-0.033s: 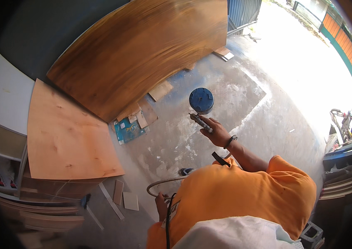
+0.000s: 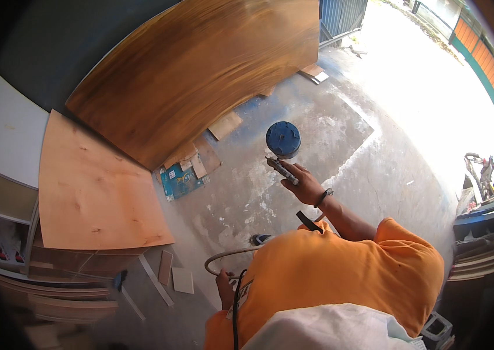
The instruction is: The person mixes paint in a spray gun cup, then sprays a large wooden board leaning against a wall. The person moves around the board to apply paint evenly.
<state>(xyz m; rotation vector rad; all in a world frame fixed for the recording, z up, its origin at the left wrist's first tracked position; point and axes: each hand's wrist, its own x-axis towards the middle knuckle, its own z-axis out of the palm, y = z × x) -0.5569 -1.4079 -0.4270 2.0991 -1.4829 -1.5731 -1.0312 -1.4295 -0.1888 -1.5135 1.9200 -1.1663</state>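
My right hand [image 2: 305, 184] is closed round the grip of a metal spray gun [image 2: 282, 170], held out in front of me over the floor. Right against the gun's front end is a round blue cup [image 2: 283, 139] with a stained top; its joint with the gun is not clear. Down by my left side, my left hand [image 2: 225, 287] has its fingers closed on a brown hose [image 2: 218, 256]. That hose loops forward and passes behind my orange shirt. Beyond the gun leans a large wooden panel [image 2: 200, 76] with dark brown streaks.
A paler wood sheet [image 2: 98, 186] stands at the left. Cardboard scraps [image 2: 225, 125] and a blue flattened box [image 2: 181, 182] lie along the panel's lower edge. Wood strips [image 2: 155, 283] are on the floor at lower left. Stacked boards [image 2: 483, 256] stand at the right, near a bright opening.
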